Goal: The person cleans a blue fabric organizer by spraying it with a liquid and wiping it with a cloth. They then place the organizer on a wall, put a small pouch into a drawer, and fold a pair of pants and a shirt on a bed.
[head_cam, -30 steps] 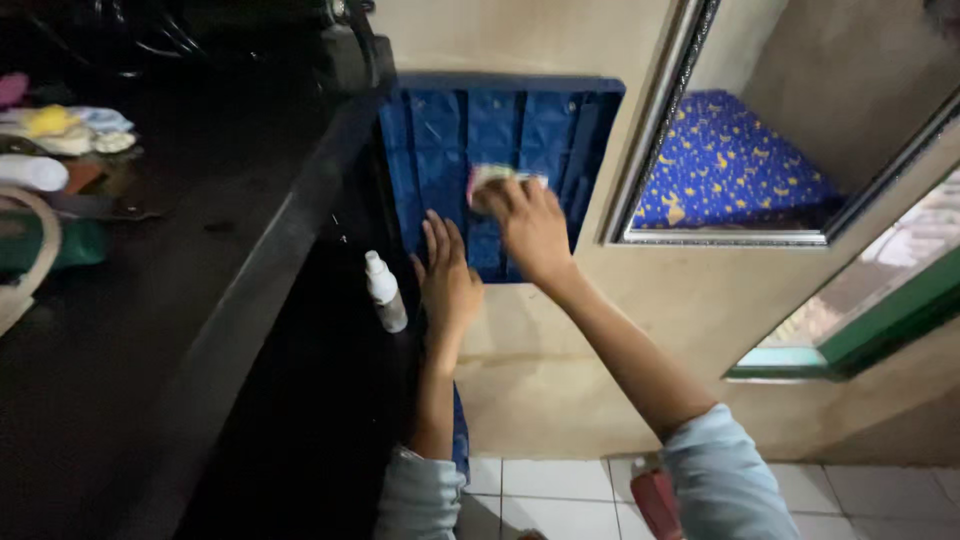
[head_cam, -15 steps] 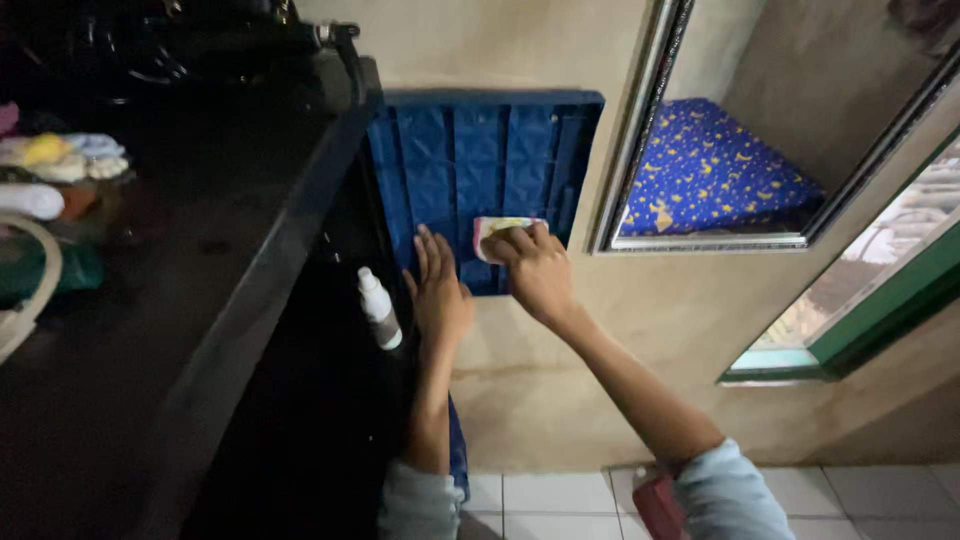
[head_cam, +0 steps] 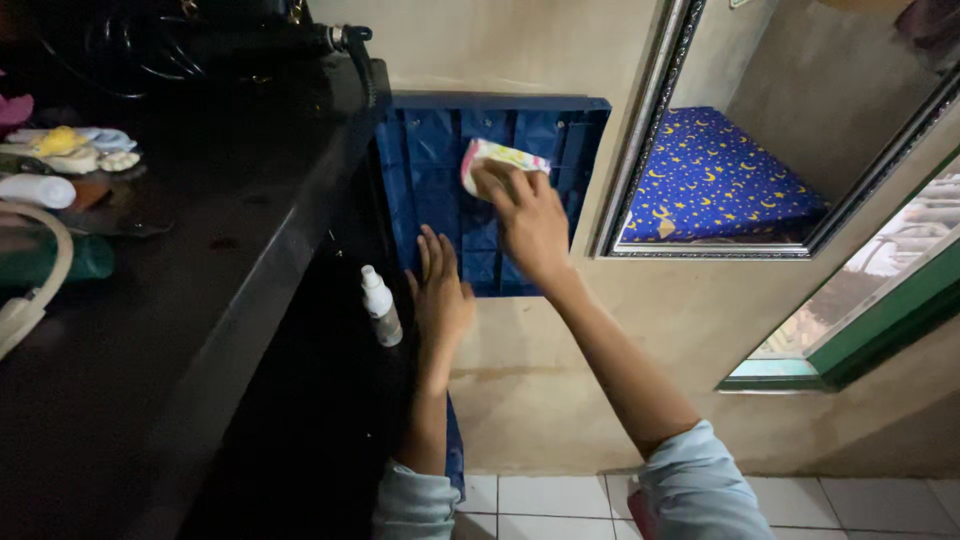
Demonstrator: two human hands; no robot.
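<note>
Against the wall, right hand (head_cam: pixel 530 215) pins a cloth (head_cam: pixel 497 158) near the blue panel's (head_cam: pixel 440 150) top edge, left hand (head_cam: pixel 440 290) flat

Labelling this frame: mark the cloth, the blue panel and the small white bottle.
cloth (head_cam: pixel 497 157), head view, on its pale upper edge above the fingers.
blue panel (head_cam: pixel 436 165), head view, on a bare ribbed section left of the cloth.
small white bottle (head_cam: pixel 382 311), head view, on its body.

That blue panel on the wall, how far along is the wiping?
Under way. The right hand presses a small cloth on the blue panel near its top; the left hand lies flat on its lower edge. The dim light hides which parts are clean, so what remains is unclear.
</note>
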